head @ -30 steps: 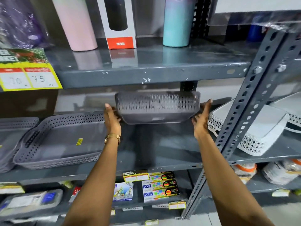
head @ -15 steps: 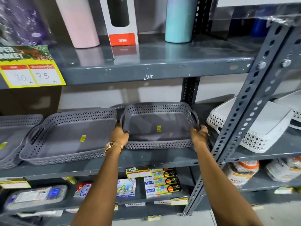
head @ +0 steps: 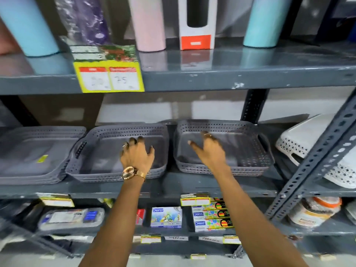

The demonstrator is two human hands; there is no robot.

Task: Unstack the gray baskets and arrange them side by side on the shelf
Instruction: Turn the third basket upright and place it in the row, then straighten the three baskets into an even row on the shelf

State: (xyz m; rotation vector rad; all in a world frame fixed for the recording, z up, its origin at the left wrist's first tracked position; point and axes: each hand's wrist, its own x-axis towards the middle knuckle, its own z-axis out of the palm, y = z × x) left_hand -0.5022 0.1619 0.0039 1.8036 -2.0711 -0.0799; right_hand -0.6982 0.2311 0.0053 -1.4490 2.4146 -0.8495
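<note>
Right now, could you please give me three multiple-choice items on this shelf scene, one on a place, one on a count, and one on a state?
1. Where does the yellow price tag hang?
A. On the front edge of the upper shelf
B. Inside a gray basket
C. On the white basket

2. How many gray basket positions stand side by side on the middle shelf?
A. One
B. Three
C. Five

3. What is the right hand doing?
A. Gripping a bottle
B. Open, fingers spread over the right gray basket, holding nothing
C. Clamped on the shelf post

Answers:
1 A: the tag hangs on the upper shelf's front edge.
2 B: the left gray basket, the middle gray basket and the right one stand in a row.
3 B: its fingers are spread, closed on nothing, like those of the left hand.
</note>
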